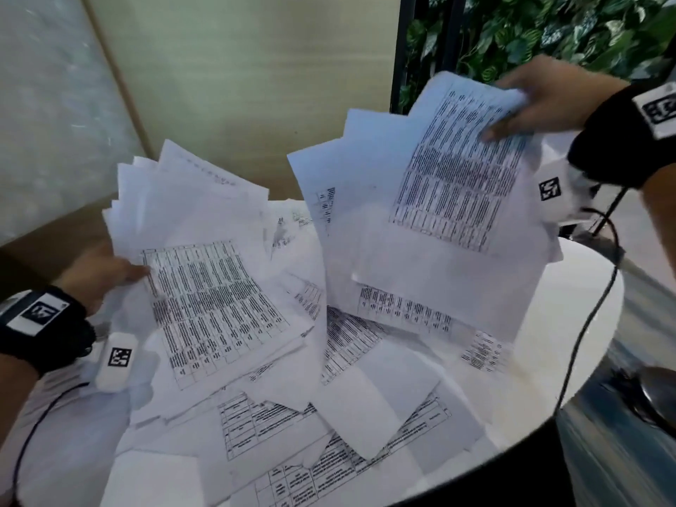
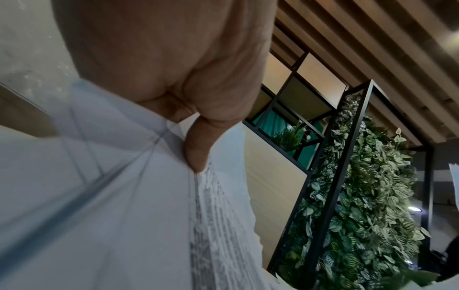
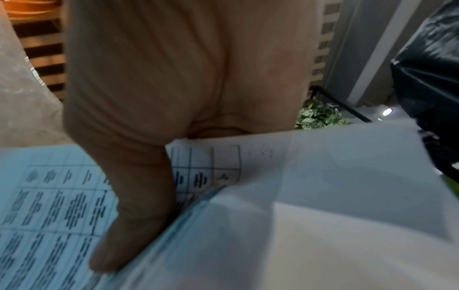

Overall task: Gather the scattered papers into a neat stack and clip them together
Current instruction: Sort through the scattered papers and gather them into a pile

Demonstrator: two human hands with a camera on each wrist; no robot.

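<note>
White sheets printed with tables lie scattered over a round white table point(image 1: 592, 316). My left hand point(image 1: 98, 276) pinches a fanned bundle of papers point(image 1: 205, 287) by its left edge, thumb point(image 2: 196, 149) on top. My right hand point(image 1: 541, 100) holds a second bundle point(image 1: 439, 199) lifted above the table at the right, thumb point(image 3: 134, 215) pressed on the printed top sheet point(image 3: 49, 206). Loose sheets point(image 1: 329, 433) still cover the table between and below both bundles. No clip is visible.
A black cable point(image 1: 585, 323) hangs from my right wrist across the table's right edge. A black-framed wall of green leaves point(image 1: 548, 27) stands behind the table, with a pale panel wall point(image 1: 256, 67) to its left.
</note>
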